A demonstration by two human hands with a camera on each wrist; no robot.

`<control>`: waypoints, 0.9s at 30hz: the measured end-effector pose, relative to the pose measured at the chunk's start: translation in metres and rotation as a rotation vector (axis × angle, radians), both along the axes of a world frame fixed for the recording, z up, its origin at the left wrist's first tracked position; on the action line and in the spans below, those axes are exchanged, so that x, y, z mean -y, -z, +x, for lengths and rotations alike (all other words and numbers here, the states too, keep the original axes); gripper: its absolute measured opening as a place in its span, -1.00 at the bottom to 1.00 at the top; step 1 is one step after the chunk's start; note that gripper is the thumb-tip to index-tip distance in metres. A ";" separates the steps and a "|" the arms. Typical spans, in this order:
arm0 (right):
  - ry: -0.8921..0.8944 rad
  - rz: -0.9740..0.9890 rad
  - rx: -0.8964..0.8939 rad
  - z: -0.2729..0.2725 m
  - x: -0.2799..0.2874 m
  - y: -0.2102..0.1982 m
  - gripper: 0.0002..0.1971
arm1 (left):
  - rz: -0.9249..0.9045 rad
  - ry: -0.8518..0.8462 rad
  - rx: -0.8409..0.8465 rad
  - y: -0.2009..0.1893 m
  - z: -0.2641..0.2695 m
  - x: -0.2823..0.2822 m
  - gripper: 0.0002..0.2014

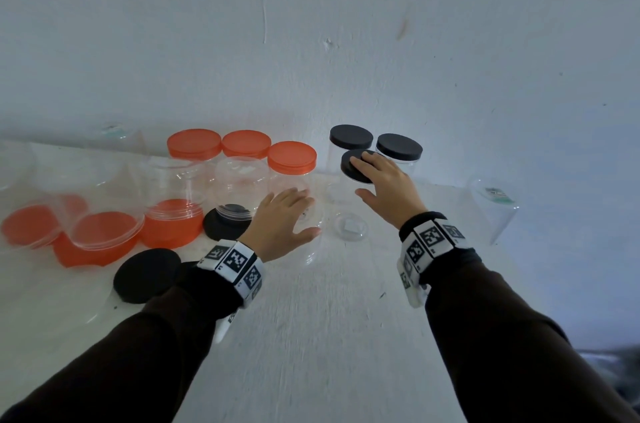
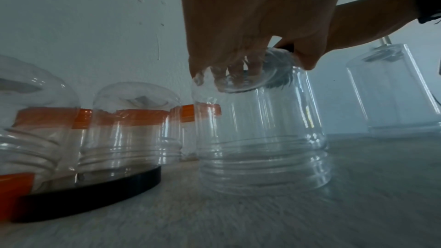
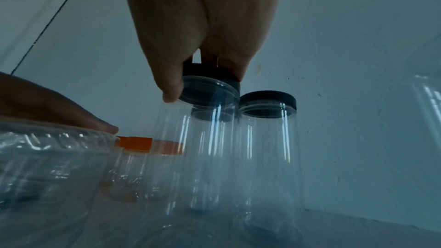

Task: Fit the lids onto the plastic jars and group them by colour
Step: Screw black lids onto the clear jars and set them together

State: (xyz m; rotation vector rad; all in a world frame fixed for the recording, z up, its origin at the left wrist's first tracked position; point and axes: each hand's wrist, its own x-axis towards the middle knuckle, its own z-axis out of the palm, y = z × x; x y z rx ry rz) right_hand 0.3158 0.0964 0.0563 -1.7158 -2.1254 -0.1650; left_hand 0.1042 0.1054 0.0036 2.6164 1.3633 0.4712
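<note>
right hand (image 1: 384, 180) at centre right of the head view, fingers and thumb curled round a black lid (image 1: 356, 168), grasping it atop a clear jar (image 3: 210, 148); lid tilted on the jar mouth, not level. left hand (image 1: 282, 221) at frame centre, spread over the upturned base of an inverted clear jar (image 2: 260, 139), fingertips (image 2: 235, 69) bent onto the base and touching it; firm grasp or mere rest: cannot tell. just behind the gripped lid, 2 black-lidded jars (image 1: 398, 148) against the wall (image 1: 311, 24), near each other. left of those, 3 orange-lidded jars (image 1: 246, 145) grouped at upper centre. in the left part of the frame, orange lids (image 1: 31, 225) lying on the white table (image 1: 329, 336), several with inverted clear jars standing on them. 1 loose black lid (image 1: 147, 275) at lower left, another black lid (image 1: 225, 225) under an inverted jar just left of the left hand. 1 more inverted clear jar (image 1: 495, 207) at far right, well apart from the rest.
</note>
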 end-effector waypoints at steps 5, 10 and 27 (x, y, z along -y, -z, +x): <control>0.015 0.011 -0.019 -0.002 -0.009 0.003 -0.44 | 0.007 -0.010 -0.018 0.000 0.001 0.001 -0.42; 0.019 0.040 -0.047 -0.003 -0.015 0.006 -0.43 | 0.005 -0.010 -0.036 -0.001 0.002 0.002 -0.41; 0.044 0.175 -0.076 0.011 -0.004 -0.011 -0.46 | -0.013 -0.003 -0.028 0.002 0.002 0.001 -0.19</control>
